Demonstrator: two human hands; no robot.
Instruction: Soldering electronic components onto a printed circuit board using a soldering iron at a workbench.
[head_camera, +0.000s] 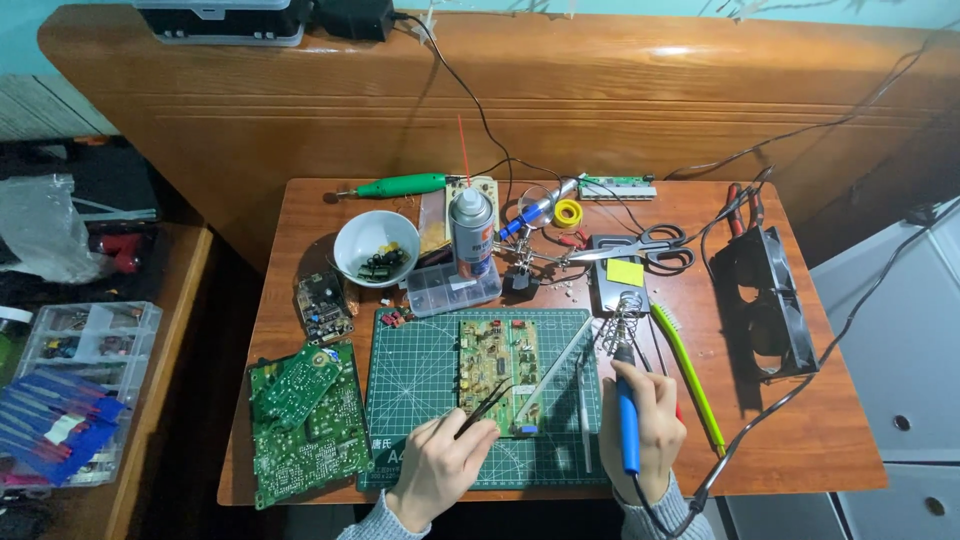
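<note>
Here, on the green gridded cutting mat (420, 375) near the front of the small wooden table (810, 440): a tan rectangular circuit board (498, 372) studded with small components, lying flat and lengthwise away from the body. Probably light and stiff, yet fragile at the solder joints and the upright parts; best gripped by the bare edges, not the component face.

Left hand (440, 465) curled, fingers pinched closed on slim dark tweezers (485, 408), tips angled up and right to the board's near left edge, wrist low at the mat's front rim.

Right hand (650, 425) wrapped in a pen-like grip round a blue-handled soldering iron (626, 420), shaft pointing away toward the coiled wire iron stand (625, 315), cord trailing off the front edge. Tip held just right of the board, apparently not touching it.

Beside the mat on the left, a larger green circuit board (300, 425); behind it, a white bowl of small parts (376, 248), a spray can (471, 232), a clear plastic parts box (452, 287), black-handled scissors (650, 248), a yellow-green brush (688, 375) and a black fan (765, 300)
</note>
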